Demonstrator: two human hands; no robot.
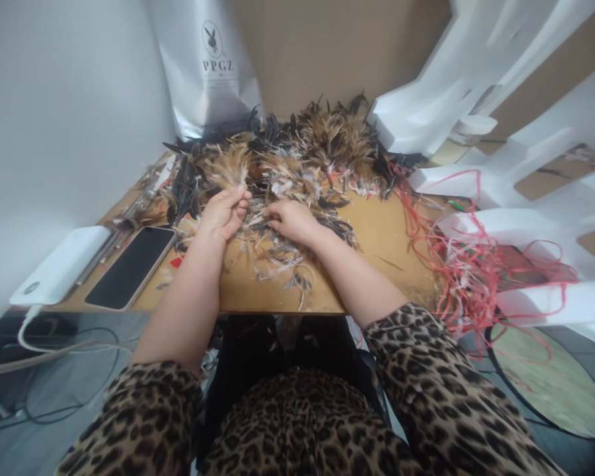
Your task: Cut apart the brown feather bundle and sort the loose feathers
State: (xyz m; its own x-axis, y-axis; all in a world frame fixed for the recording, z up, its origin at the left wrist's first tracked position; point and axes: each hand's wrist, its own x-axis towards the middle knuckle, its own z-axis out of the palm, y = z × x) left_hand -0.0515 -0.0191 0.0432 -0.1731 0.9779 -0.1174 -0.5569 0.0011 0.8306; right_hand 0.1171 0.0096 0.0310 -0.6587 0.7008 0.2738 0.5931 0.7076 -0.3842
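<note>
Between the thumb and fingers of my left hand [225, 211] is the base of a fanned bunch of brown feathers [228, 162], pinched with the tips pointing away from me. Close by on the right, my right hand [295, 221] has its fingers curled and closed on feathers at the near side of the pile; how many it grips is hidden. Brown, black and pale feathers lie around both hands. Behind them rests a large feather heap [334, 132]. Short loose feathers [277, 264] are scattered on the table in front of my hands.
A phone [131, 268] and a white power bank [62, 264] with a cable lie on the wooden table [381, 228] at left. A silver bag [208, 73] stands behind. Tangled red string [469, 277] hangs by white racks [530, 231] at right. A round stool [550, 377] is below.
</note>
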